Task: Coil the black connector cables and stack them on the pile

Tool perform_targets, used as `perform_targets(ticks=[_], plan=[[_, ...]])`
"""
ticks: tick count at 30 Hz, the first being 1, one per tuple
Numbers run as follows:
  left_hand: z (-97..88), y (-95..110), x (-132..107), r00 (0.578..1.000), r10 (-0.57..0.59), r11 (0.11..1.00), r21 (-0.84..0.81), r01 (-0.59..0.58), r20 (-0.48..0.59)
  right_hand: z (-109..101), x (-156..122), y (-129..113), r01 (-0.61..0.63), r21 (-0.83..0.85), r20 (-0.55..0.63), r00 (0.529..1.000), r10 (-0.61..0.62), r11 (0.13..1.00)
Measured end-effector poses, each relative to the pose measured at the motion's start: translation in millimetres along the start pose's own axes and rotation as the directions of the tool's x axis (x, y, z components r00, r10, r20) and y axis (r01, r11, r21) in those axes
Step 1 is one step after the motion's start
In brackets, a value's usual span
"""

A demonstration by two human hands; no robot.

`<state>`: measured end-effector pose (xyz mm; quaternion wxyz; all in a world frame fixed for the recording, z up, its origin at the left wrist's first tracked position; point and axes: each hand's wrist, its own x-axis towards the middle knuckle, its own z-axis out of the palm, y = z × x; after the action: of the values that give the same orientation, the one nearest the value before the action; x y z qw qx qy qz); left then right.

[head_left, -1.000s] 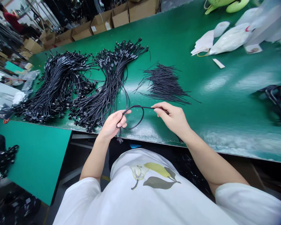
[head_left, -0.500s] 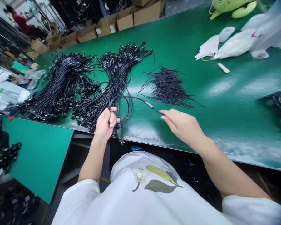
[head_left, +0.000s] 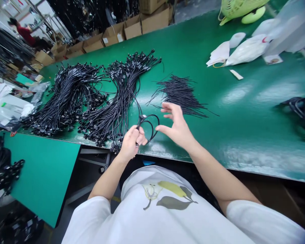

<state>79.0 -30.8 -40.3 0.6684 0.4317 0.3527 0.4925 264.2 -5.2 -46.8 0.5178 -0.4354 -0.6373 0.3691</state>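
Observation:
My left hand (head_left: pixel 131 141) is closed on a black cable (head_left: pixel 149 125) that is coiled into a small loop above the near edge of the green table (head_left: pixel 244 112). My right hand (head_left: pixel 176 126) is beside the loop with its fingers spread, thumb touching the loop's right side. Just behind my right hand lies a pile of thin black ties (head_left: pixel 181 95). Two big heaps of black cables (head_left: pixel 96 91) lie to the left of my hands.
White bags and papers (head_left: pixel 244 51) and a green basket (head_left: pixel 240 7) are at the far right. More dark cable (head_left: pixel 301 108) lies at the right edge. Cardboard boxes (head_left: pixel 132 27) line the far side. A person in red (head_left: pixel 24 32) stands far left.
The cable, earlier stretched between both hands in a wide arc, is now wound into a small loop at my left hand. My right hand let go of the end and opened.

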Motion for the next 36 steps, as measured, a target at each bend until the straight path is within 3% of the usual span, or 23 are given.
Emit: perform_targets(ticks=[3, 6, 8, 10, 13, 16, 21, 24, 27, 31, 33, 36], plan=[[5.5, -0.7, 5.1, 0.996, -0.09, 0.985, -0.153, 0.085, -0.027, 19.6, -2.3, 11.2, -0.288, 0.34, 0.13, 0.957, 0.259, 0.895], [11.4, -8.2, 5.6, 0.969, -0.244, 0.956, -0.178, 0.234, -0.039, 31.7, -5.6, 8.6, -0.379, 0.59, 0.089, 0.908, 0.409, 0.713], [13.1, -13.0, 5.0, 0.951, -0.294, 0.932, -0.25, 0.263, -0.092, 30.9, -5.3, 3.2, -0.409, 0.686, 0.135, 0.884, 0.447, 0.602], [12.0, -15.1, 4.7, 0.95, -0.275, 0.92, -0.328, 0.215, -0.148, 25.1, -3.6, -1.6, -0.487, 0.727, 0.281, 0.854, 0.438, 0.483], [6.7, -15.2, 3.1, 0.971, -0.22, 0.948, -0.254, 0.191, -0.093, 16.8, -1.8, -6.0, -0.558, 0.737, 0.405, 0.817, 0.411, 0.382], [1.1, -17.4, -1.2, 0.985, -0.17, 0.985, -0.03, 0.171, 0.036, 18.2, -3.4, -9.6, -0.488, 0.751, 0.316, 0.857, 0.408, 0.444], [-3.7, -27.1, -7.9, 0.99, -0.103, 0.95, 0.303, 0.07, 0.093, 35.8, -12.3, -15.0, -0.281, 0.659, 0.041, 0.94, 0.339, 0.698], [-5.7, -31.0, -7.6, 0.971, -0.168, 0.905, 0.416, 0.084, 0.17, 41.4, -17.0, -16.5, -0.307, 0.609, 0.062, 0.938, 0.342, 0.731], [-5.1, -33.4, -5.1, 0.932, -0.246, 0.913, 0.388, 0.129, 0.268, 40.1, -17.2, -18.0, -0.371, 0.632, 0.156, 0.921, 0.358, 0.681], [6.5, -35.8, -6.6, 0.93, -0.289, 0.946, 0.217, 0.241, 0.226, 31.2, -9.7, -16.6, -0.393, 0.685, 0.236, 0.916, 0.324, 0.614], [16.5, -34.7, -10.2, 0.891, -0.371, 0.928, 0.068, 0.366, 0.261, 25.0, -5.0, -13.8, -0.418, 0.66, 0.306, 0.908, 0.285, 0.624], [31.4, -29.1, -15.2, 0.825, -0.473, 0.83, -0.158, 0.535, 0.311, 17.4, 1.6, -10.9, -0.438, 0.598, 0.367, 0.894, 0.256, 0.671]])
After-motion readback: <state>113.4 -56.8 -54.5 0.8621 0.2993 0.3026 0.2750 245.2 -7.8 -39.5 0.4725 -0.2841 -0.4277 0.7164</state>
